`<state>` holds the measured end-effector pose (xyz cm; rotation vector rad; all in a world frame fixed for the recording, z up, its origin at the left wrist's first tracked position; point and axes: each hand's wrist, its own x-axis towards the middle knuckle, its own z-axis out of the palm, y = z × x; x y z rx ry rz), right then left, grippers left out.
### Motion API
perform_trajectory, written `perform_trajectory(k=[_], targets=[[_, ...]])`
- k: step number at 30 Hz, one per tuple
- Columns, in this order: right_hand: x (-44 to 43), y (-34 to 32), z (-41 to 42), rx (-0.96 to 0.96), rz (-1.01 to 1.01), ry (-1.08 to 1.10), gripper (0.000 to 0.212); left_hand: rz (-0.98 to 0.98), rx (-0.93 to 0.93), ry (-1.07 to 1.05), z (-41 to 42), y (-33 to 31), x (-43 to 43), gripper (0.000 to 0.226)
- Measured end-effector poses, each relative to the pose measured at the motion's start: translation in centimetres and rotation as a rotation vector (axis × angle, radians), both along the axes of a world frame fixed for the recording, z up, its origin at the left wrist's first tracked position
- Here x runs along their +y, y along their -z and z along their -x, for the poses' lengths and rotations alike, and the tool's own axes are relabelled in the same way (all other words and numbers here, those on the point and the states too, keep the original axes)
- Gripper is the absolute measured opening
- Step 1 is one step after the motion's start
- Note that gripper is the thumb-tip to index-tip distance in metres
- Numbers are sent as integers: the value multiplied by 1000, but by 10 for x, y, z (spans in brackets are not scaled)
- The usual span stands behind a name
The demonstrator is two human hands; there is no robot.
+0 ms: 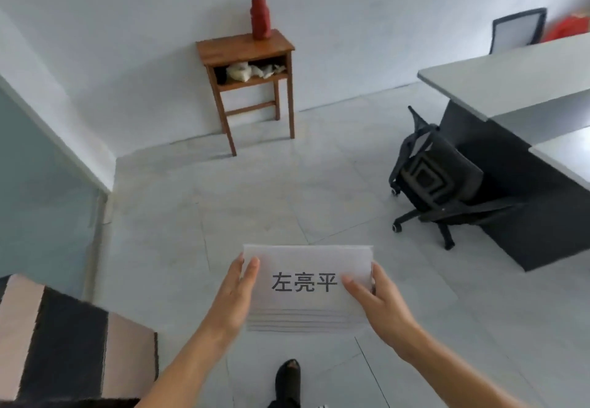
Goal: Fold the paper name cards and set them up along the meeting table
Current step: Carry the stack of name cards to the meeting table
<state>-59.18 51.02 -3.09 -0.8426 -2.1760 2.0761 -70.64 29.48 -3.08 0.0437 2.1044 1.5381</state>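
White paper: you hold a stack of name cards [306, 283] in front of you above the tiled floor [255, 203], with three dark printed characters on the top sheet.
Stack count: several sheet edges show stepped along the near side; you cannot count them exactly.
Left hand: your left hand [238, 289] grips the stack's left edge, thumb on top of the sheet, the other fingers hidden behind or under the paper.
Right hand: your right hand [375, 299] clasps the right edge, thumb lying on the top sheet just beside the last character, fingers curled around the edge.
Meeting table: one grey-topped table [510, 78] stands at your right, well apart from the cards; a second pale surface [565, 155] shows at the right edge.
Chairs: two, one black swivel chair [437, 177] tucked against the table's dark base, one mesh-backed chair [518, 29] behind the table.
Wooden stand: one small brown side table [245, 48] against the wall, with one red object [261, 16] on top and pale crumpled things on its shelf.
Foot: one dark shoe [289, 379] below the cards.
Striped surface: one black-and-pink piece [64, 337] at your lower left.
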Motion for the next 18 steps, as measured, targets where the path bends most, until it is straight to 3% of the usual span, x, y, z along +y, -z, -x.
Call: perform_trajectory(k=[3,7,8,18], targets=[[29,0,10,-11,22,165,32,14,-24,134,40,3,50,83],[73,3,8,-30,36,380,38,3,-27,327,67,-8,132,12],[83,4,6,-30,43,431,38,8,-42,382,69,-17,154,3],[237,27,-20,12,184,822,40,37,0,782,90,16,388,25]])
